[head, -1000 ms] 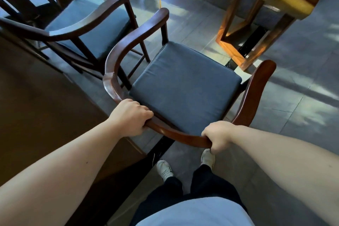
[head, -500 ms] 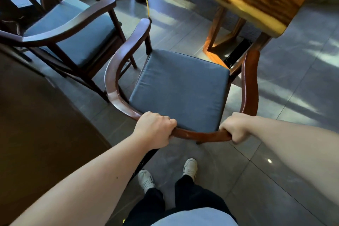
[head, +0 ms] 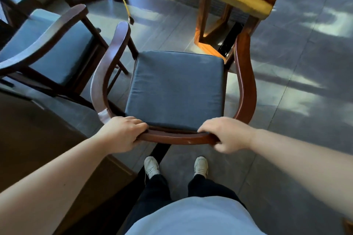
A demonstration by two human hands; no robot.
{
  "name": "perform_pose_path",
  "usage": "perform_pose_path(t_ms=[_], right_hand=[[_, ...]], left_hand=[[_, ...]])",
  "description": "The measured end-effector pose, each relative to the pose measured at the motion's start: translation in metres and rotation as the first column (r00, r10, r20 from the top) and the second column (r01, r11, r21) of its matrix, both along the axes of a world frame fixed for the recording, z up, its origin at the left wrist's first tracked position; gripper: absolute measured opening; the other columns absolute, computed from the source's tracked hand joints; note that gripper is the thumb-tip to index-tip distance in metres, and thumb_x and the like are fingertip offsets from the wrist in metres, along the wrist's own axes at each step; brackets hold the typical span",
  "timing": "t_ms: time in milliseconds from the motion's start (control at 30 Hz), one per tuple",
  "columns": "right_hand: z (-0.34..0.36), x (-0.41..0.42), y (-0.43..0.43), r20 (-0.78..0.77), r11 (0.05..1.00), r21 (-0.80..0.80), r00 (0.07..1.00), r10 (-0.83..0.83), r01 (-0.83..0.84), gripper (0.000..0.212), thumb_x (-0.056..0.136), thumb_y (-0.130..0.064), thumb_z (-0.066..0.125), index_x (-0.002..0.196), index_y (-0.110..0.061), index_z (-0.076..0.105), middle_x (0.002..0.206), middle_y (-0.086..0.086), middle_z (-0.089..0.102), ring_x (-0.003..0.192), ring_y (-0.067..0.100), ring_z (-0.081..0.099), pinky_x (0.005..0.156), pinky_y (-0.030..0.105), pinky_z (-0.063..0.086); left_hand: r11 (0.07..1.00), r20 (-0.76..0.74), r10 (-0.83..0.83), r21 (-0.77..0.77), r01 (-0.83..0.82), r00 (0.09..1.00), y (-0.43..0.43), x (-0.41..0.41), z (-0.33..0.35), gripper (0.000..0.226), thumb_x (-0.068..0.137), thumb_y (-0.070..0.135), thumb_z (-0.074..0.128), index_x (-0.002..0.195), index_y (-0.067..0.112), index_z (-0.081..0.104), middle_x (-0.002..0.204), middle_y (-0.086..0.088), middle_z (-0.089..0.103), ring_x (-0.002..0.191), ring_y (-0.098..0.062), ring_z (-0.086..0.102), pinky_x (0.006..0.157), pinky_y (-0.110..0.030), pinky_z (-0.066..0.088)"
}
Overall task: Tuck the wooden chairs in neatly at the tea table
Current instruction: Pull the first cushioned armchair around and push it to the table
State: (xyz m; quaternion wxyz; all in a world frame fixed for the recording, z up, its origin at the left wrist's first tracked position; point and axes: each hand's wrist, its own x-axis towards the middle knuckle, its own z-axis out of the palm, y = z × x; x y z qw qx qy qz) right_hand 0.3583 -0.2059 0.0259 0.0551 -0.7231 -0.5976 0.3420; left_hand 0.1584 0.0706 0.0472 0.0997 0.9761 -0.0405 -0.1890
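No readable text, labels, brands or numbers anywhere in view.

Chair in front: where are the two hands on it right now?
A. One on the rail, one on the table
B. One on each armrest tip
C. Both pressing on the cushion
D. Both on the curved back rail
D: the left hand and right hand each have a grip on the chair's curved back rail, on the near side of the cushion.
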Motion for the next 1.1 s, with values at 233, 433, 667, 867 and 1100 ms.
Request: perform_pose_path(t_ms=[233,433,667,867,1100], right_hand=[[-0.009,-0.061,0.019,0.148,0.940,0.187,0.938,-0.314,0.285,0.037,0.083,-0.048,0.061,0.112,-0.026,0.068,0.105,-0.006,0.073,0.093,0.022,0.068,0.076,0.039,0.054],[-0.010,-0.078,0.035,0.169,0.855,0.329,0.865,-0.472,0.402,0.029,0.072,-0.039,0.068,0.092,-0.019,0.073,0.084,-0.002,0.075,0.074,0.027,0.069,0.062,0.039,0.055],[-0.010,-0.084,0.095,0.176,0.830,0.314,0.831,-0.527,0.460,0.025,0.080,-0.044,0.067,0.091,-0.021,0.068,0.085,-0.002,0.073,0.078,0.029,0.067,0.062,0.037,0.050],[-0.003,-0.076,0.163,0.178,0.800,0.302,0.793,-0.582,0.519,0.030,0.084,-0.050,0.063,0.098,-0.024,0.066,0.094,-0.003,0.072,0.088,0.027,0.066,0.068,0.035,0.045],[-0.007,-0.046,0.225,0.161,0.918,0.189,0.912,-0.379,0.348,0.030,0.092,-0.043,0.054,0.108,-0.018,0.058,0.109,0.001,0.065,0.099,0.029,0.061,0.070,0.036,0.042]], left_hand=[[0.980,-0.002,-0.134,0.151,0.133,0.991,0.009,0.003,-0.016,0.020,0.085,0.043,0.049,0.096,0.027,0.057,0.082,0.008,0.065,0.071,-0.019,0.063,0.052,-0.028,0.038],[0.950,-0.035,-0.262,0.169,0.264,0.965,0.036,0.015,-0.016,0.024,0.089,0.046,0.045,0.097,0.024,0.052,0.083,0.007,0.065,0.071,-0.024,0.063,0.052,-0.030,0.034],[0.934,-0.080,-0.290,0.195,0.300,0.954,0.103,0.040,-0.011,0.027,0.087,0.052,0.051,0.104,0.031,0.053,0.089,0.007,0.066,0.076,-0.020,0.064,0.058,-0.032,0.046],[0.948,-0.076,-0.203,0.232,0.215,0.976,0.172,0.068,-0.004,0.026,0.083,0.055,0.055,0.100,0.036,0.055,0.090,0.009,0.067,0.082,-0.019,0.065,0.062,-0.033,0.048],[0.967,-0.093,-0.094,0.228,0.113,0.991,0.224,0.098,0.006,0.022,0.081,0.033,0.060,0.103,0.034,0.062,0.097,0.009,0.068,0.095,-0.020,0.061,0.079,-0.032,0.047]])
